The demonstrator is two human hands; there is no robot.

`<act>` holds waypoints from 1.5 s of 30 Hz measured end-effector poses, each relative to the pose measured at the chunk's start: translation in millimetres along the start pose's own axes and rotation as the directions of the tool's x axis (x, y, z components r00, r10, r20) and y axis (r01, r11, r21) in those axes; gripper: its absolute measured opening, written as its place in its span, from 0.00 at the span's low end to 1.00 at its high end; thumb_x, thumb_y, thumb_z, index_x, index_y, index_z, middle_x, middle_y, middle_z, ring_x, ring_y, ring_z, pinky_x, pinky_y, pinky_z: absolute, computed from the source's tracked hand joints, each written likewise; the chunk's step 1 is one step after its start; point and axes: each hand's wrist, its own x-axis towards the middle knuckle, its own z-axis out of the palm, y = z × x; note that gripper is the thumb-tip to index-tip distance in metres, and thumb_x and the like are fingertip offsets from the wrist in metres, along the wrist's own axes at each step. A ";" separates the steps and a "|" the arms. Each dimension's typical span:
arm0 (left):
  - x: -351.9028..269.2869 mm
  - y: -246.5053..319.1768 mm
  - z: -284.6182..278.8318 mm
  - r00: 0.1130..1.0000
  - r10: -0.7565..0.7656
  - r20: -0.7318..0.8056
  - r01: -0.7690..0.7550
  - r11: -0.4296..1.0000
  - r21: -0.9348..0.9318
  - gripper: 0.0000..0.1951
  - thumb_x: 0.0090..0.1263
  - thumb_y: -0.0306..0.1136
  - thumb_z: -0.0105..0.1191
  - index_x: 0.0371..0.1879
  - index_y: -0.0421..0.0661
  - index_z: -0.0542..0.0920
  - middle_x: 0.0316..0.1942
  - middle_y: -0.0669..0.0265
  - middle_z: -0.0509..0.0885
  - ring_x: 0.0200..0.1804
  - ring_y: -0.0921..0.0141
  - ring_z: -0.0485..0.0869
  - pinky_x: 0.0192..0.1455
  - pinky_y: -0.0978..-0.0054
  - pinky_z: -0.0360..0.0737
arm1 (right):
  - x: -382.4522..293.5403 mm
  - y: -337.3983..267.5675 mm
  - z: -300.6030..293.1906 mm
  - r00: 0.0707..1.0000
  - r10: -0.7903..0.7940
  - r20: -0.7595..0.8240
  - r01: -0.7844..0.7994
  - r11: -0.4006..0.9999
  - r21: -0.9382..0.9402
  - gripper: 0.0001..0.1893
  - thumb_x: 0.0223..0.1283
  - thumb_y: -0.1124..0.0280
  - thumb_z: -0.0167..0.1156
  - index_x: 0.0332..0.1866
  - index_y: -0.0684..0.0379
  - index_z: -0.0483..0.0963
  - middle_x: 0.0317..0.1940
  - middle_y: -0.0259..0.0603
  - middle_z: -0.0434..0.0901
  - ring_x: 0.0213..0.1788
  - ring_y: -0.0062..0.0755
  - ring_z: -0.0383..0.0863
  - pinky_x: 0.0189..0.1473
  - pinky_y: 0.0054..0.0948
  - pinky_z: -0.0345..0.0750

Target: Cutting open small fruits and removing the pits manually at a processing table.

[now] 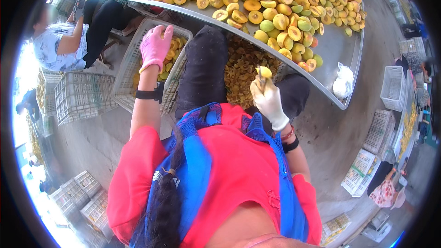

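My left hand (155, 46), in a pink glove, is over a white plastic crate (127, 79) of yellow fruit pieces (172, 53). Its fingers are apart and I see nothing in them. In a white glove, my right hand (270, 101) grips a small metal tool (260, 75), perhaps a pitting knife. A yellow fruit piece (266, 71) is at the tool's tip; the fingers partly hide the tool. Beyond both hands, halved and whole stone fruit, apricot-like (255, 17), lie heaped on a metal-topped table (330, 46).
Brown-orange fruit scraps (244, 72) fill the space between my knees, below the table's raised edge (241, 34). A white plastic bag (343, 81) sits at the table's right corner. To the left are stacked crates (84, 94) and a seated person (63, 43). More crates (379, 132) stand at right.
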 end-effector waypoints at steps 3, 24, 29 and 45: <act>14.2 -3.8 24.3 0.992 0.085 -0.096 -0.099 0.982 -0.159 0.26 0.74 0.54 0.55 0.57 0.44 0.83 0.59 0.54 0.83 0.63 0.54 0.80 0.66 0.59 0.74 | 11.7 18.7 4.7 0.937 0.320 0.137 -0.331 0.941 0.065 0.11 0.66 0.67 0.59 0.35 0.64 0.71 0.17 0.38 0.74 0.17 0.27 0.78 0.22 0.31 0.74; 90.5 132.5 92.8 0.706 0.463 0.536 -0.005 0.760 -0.650 0.27 0.68 0.47 0.62 0.59 0.42 0.76 0.49 0.57 0.86 0.42 0.67 0.86 0.41 0.74 0.80 | -2.3 22.1 -7.8 0.997 -0.073 0.004 0.073 0.997 -0.031 0.06 0.70 0.68 0.60 0.39 0.57 0.73 0.22 0.26 0.71 0.19 0.16 0.70 0.21 0.21 0.67; 26.2 136.6 51.0 0.460 0.652 0.603 0.504 0.368 -0.781 0.24 0.73 0.43 0.58 0.62 0.44 0.74 0.49 0.59 0.85 0.34 0.76 0.84 0.28 0.86 0.76 | 1.1 -16.7 -6.5 0.984 -0.173 -0.035 0.171 0.984 -0.053 0.03 0.67 0.73 0.59 0.41 0.60 0.74 0.27 0.32 0.73 0.21 0.20 0.75 0.23 0.24 0.72; -94.5 188.2 53.9 0.617 0.733 0.285 0.294 0.121 -0.948 0.22 0.84 0.48 0.45 0.59 0.41 0.77 0.49 0.63 0.86 0.49 0.76 0.82 0.51 0.75 0.82 | -4.2 -36.2 10.4 0.913 -0.303 -0.272 0.288 0.953 -0.096 0.08 0.68 0.72 0.60 0.37 0.64 0.70 0.19 0.34 0.75 0.19 0.18 0.73 0.22 0.27 0.70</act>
